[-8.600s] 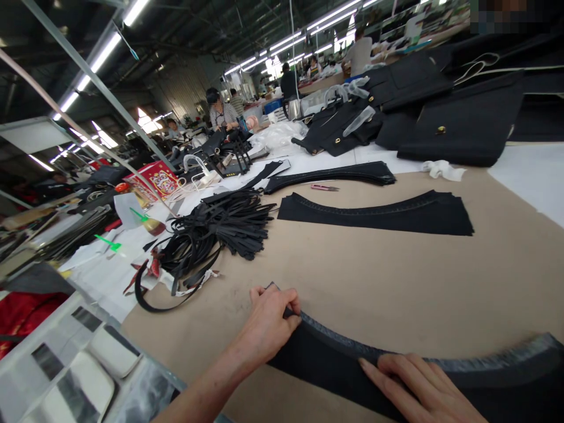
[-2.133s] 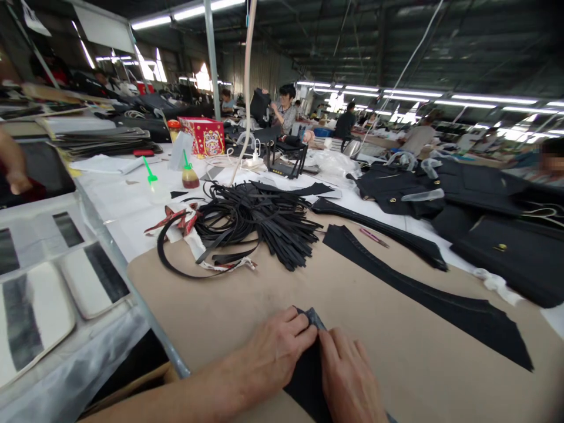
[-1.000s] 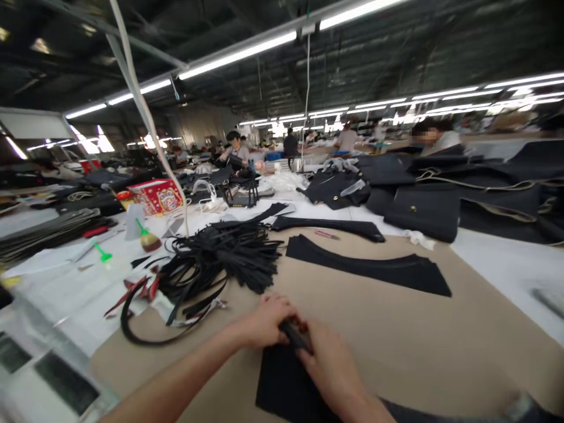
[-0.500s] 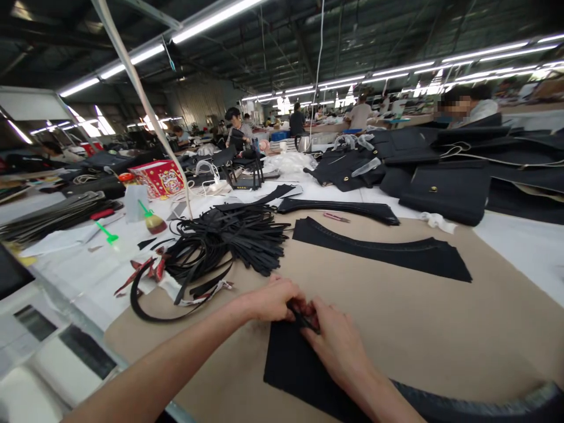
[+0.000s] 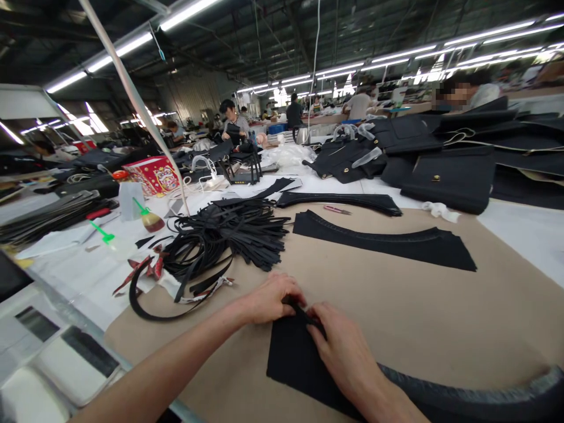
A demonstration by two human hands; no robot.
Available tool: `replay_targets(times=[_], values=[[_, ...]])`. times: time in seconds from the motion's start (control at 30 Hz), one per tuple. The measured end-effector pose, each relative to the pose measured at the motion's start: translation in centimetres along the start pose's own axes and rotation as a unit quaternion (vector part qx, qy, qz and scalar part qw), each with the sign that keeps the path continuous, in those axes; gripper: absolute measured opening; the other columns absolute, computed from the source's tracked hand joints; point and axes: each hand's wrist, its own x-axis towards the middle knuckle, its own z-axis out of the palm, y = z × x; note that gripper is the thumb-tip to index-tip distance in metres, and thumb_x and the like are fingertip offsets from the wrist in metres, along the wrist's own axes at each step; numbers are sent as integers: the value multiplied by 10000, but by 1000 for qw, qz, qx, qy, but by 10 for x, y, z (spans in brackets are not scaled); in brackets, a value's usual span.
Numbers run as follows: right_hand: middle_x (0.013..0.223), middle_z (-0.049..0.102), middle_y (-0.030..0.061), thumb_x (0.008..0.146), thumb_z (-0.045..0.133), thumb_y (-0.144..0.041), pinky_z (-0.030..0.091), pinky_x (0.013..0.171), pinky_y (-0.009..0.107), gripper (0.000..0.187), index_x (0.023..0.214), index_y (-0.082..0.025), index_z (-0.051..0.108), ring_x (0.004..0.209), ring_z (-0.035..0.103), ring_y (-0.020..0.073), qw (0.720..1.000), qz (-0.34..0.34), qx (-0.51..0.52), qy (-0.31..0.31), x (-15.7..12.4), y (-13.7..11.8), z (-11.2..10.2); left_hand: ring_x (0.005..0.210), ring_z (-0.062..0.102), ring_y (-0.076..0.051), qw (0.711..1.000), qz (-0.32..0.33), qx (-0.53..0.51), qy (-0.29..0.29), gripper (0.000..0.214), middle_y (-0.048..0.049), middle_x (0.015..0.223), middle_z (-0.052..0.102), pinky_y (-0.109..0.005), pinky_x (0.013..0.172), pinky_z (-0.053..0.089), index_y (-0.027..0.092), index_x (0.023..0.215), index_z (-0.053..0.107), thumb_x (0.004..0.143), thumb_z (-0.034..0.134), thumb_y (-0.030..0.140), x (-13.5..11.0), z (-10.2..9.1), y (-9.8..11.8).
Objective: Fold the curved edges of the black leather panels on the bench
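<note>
A long curved black leather panel [image 5: 293, 361] lies on the brown cardboard sheet [image 5: 396, 305] close to me, running off to the lower right. My left hand [image 5: 268, 296] pinches the panel's left end with closed fingers. Right beside it, my right hand [image 5: 341, 346] presses and pinches the same end, its fingertips touching those of the left. The panel's corner is hidden between the two hands.
A bundle of black straps [image 5: 220, 238] lies left of centre. Two curved black panels [image 5: 383, 242] and small snips [image 5: 337, 210] sit further back, black bags [image 5: 440, 170] beyond them. A glue bottle [image 5: 148, 218] and red box [image 5: 152, 174] stand at left. People work at distant tables.
Over the last second both hands have stayed together at the panel's left end, shifting only slightly. Earlier, my right hand lay further right along the panel, then slid to the end.
</note>
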Motion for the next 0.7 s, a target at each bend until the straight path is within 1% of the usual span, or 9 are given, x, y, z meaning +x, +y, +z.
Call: replay_targets(times=[0.07, 0.1, 0.17, 0.23, 0.3, 0.4, 0.63, 0.7], values=[[949, 594, 30, 867, 500, -38, 398, 796, 309, 209, 964, -186, 611, 904, 565, 198, 1000, -8, 10, 8, -2, 2, 2, 1038, 543, -189, 999, -14, -1, 45, 264, -19, 1042, 626, -329, 930, 361, 209, 993, 647, 756, 683, 97, -9, 3, 4], [960, 588, 36, 872, 485, -31, 403, 807, 310, 223, 973, -183, 613, 914, 562, 197, 1000, -11, 14, 11, -3, 2, 3, 1047, 531, -189, 997, -14, 3, 73, 246, -31, 1060, 611, -331, 931, 367, 200, 1005, 636, 785, 649, 92, -15, 6, 7], [966, 580, 45, 878, 465, -23, 412, 817, 312, 245, 992, -179, 616, 922, 557, 198, 999, -20, 20, 16, -4, 3, 5, 1024, 522, -182, 993, 5, 23, 119, 186, -40, 1042, 600, -330, 919, 384, 194, 990, 633, 854, 559, 91, -28, 15, 11], [960, 574, 51, 881, 455, -21, 420, 819, 316, 263, 1014, -179, 617, 924, 552, 203, 999, -28, 21, 19, -5, 3, 7, 980, 524, -180, 988, 33, 60, 142, 217, -44, 1014, 604, -331, 883, 408, 199, 1018, 631, 902, 476, 100, -41, 26, 14], [952, 566, 59, 880, 445, -21, 427, 825, 326, 275, 1029, -175, 617, 929, 544, 213, 999, -31, 17, 23, -5, 4, 9, 985, 520, -191, 985, 42, 93, 137, 279, -56, 1046, 607, -346, 873, 421, 202, 1113, 602, 923, 424, 102, -51, 37, 15], [942, 550, 72, 883, 423, -21, 438, 830, 349, 281, 1029, -164, 616, 923, 532, 224, 999, -42, 11, 28, -4, 5, 14, 1034, 503, -210, 985, 36, 118, 123, 344, -71, 1104, 595, -372, 905, 426, 194, 1215, 542, 921, 396, 92, -58, 46, 14], [915, 525, 80, 909, 370, -29, 456, 797, 374, 282, 961, -146, 621, 881, 511, 226, 994, -104, 7, 46, -3, 13, 22, 1066, 482, -215, 983, 22, 134, 124, 362, -70, 1150, 571, -384, 941, 419, 184, 1233, 514, 911, 386, 78, -58, 50, 13], [923, 522, 77, 903, 375, -16, 458, 792, 371, 290, 984, -143, 623, 873, 505, 220, 991, -124, -7, 49, -5, 16, 23, 1080, 475, -221, 982, 20, 137, 125, 366, -74, 1153, 567, -386, 951, 415, 176, 1238, 510, 908, 388, 77, -59, 51, 14]])
